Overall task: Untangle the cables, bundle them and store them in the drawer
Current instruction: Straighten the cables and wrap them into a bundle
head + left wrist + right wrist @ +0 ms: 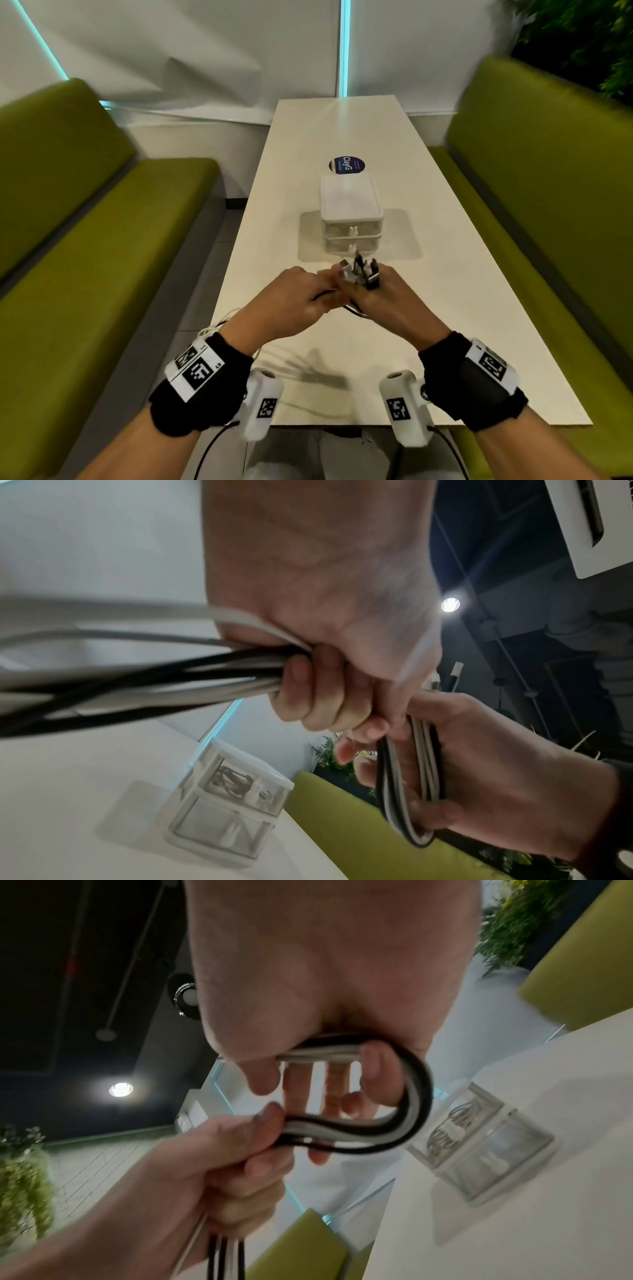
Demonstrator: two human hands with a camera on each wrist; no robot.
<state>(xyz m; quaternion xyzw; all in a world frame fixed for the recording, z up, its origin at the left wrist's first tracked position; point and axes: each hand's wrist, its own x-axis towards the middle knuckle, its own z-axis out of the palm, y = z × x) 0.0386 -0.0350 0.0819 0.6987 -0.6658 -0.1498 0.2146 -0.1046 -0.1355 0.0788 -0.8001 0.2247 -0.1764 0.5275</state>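
Both grips are clenching the cables above the counter: the left hand holding the strands, the right hand holding the looped end.

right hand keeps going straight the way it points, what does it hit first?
Likely the drawer unit: the right hand, gripping the cables, points at its lower drawer. Depth is unclear.

Dim indoor light, ceiling spot glare, motion blur, wide-angle edge bending.
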